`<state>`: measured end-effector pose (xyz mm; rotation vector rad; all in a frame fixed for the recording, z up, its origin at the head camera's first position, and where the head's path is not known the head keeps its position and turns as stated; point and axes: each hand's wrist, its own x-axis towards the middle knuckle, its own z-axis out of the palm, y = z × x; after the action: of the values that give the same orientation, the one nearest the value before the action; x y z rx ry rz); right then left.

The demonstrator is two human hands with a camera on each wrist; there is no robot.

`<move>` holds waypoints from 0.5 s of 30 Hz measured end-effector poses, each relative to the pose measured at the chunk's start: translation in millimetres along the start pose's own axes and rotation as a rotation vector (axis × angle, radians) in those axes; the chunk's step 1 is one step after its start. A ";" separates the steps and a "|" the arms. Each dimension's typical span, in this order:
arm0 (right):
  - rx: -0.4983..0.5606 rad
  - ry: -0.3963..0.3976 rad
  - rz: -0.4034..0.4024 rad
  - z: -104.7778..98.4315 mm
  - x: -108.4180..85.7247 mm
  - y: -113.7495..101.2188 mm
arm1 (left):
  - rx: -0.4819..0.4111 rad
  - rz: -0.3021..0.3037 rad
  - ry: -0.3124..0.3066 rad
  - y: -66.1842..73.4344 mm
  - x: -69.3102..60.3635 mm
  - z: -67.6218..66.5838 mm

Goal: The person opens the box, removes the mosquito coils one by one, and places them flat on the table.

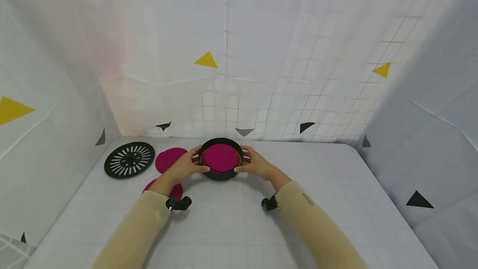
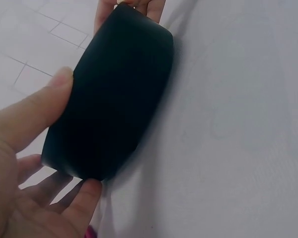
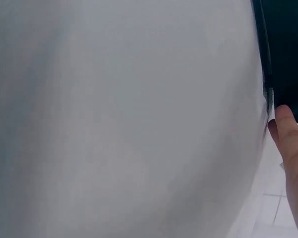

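A round black coaster holder (image 1: 220,176) is between my two hands, near the back of the table. Magenta coasters with concentric rings (image 1: 221,157) fill its opening; how many are stacked is hidden. My left hand (image 1: 184,167) grips the holder's left side, and in the left wrist view the thumb presses on its dark wall (image 2: 114,94) with fingers under the near end. On the opposite side my right hand (image 1: 258,165) holds it, thumb in front and fingers behind. Only part of that hand (image 3: 295,153) shows in the right wrist view, fingertips against the holder.
Left of my hands lie a magenta coaster (image 1: 169,159) and another magenta coaster (image 1: 177,191), partly covered by my left hand and wrist. Farther left is a black slotted disc (image 1: 129,160). White sheeting (image 1: 261,53) with yellow and dark triangles surrounds the white table (image 1: 224,227).
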<state>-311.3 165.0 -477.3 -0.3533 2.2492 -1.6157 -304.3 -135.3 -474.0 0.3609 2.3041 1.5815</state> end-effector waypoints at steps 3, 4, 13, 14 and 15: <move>-0.016 -0.002 0.005 -0.5 0.7 -0.8 | 0.001 -0.005 0.005 -1.0 0.0 -0.2; -0.020 -0.004 0.006 -0.6 0.9 -1.3 | 0.000 -0.003 0.004 -1.8 0.3 -0.3; -0.127 -0.020 0.028 -3.4 -1.1 -8.5 | -0.015 0.015 0.000 -8.4 3.8 -1.7; -0.146 -0.019 0.029 -3.9 -1.2 -9.6 | -0.017 0.014 -0.001 -8.8 4.0 -1.7; -0.168 -0.016 0.029 -4.4 -1.1 -10.6 | -0.018 0.012 -0.002 -9.1 4.1 -1.6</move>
<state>-312.1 165.9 -465.9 -0.3734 2.3729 -1.4082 -309.0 -138.3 -482.5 0.3731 2.2886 1.6058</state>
